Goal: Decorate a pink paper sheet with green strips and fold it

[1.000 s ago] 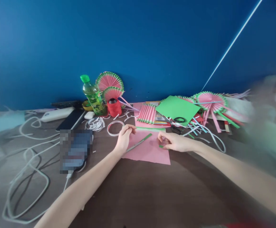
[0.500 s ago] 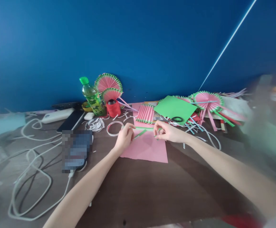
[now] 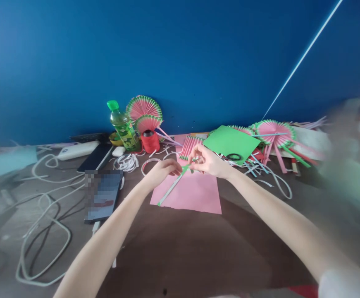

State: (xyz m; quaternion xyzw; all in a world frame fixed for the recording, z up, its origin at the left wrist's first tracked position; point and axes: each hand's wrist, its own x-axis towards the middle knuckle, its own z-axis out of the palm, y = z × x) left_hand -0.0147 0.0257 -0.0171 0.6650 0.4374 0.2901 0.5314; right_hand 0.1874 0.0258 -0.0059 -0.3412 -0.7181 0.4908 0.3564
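Over a sheet of pink paper (image 3: 195, 196), my left hand (image 3: 164, 171) and my right hand (image 3: 209, 162) are close together. A narrow green-and-white strip (image 3: 171, 189) slants from the lower left of the sheet up to my fingers. My left fingertips pinch it near its upper end. My right thumb and fingers are closed on a green part of strip beside them; whether it is the same piece I cannot tell. Just behind my right hand lies a pleated pink piece of paper (image 3: 188, 147) with green edges, partly covered by that hand.
To the left are a green-capped bottle (image 3: 124, 130), a red thread spool (image 3: 150, 142), a tape roll (image 3: 147, 166), a phone (image 3: 103, 196) and looping white cables (image 3: 66, 231). A green sheet (image 3: 232, 142), a pink paper fan (image 3: 274, 134) and paper scraps lie at the right.
My right hand has moved left and slightly up, towards my left hand. The strip, earlier lying level between the hands with a green piece below, now slants down to the left across the pink sheet.
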